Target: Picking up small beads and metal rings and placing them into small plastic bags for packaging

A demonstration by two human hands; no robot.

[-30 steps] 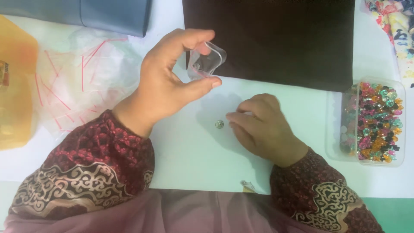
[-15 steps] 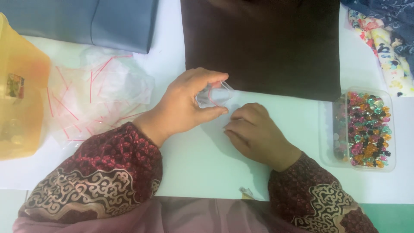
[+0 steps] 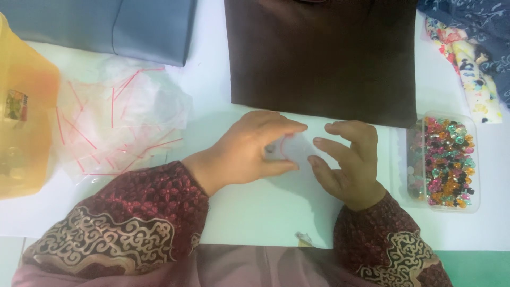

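Fingers of your left hand (image 3: 249, 151) curl around a small clear plastic box (image 3: 289, 149), thumb below and fingertips above, pinching it low over the white table (image 3: 265, 212). The box is see-through and hard to make out against the table, so you cannot tell whether its lid is up or down. Your right hand (image 3: 348, 159) sits just beside it on the other side, fingers loosely spread and bent, the tips pointing at the box; whether they touch it is not clear. That hand holds nothing you can see.

Both your wrists come out of dark red sleeves (image 3: 133, 223) with a pale scroll pattern at the cuffs. A tiny bit of clear plastic (image 3: 304, 237) lies on the table near your right cuff.

Past your fingertips, a folded dark brown cloth (image 3: 324, 58) lies flat, its near edge close to both hands. To the right of your right hand stands an open clear tub (image 3: 443, 162) full of small shiny beads in pink, green, orange and black. Beyond the tub, at the top right corner, lies a bundle of flowered cloth (image 3: 467, 53) with a dark blue patterned piece over it.

On your left side, well apart from the left hand, a heap of small clear bags with red strips (image 3: 114, 130) is spread on the table. Behind it lies a folded grey-blue cloth (image 3: 106, 24), and at the far left edge stands a see-through orange container (image 3: 24, 117).
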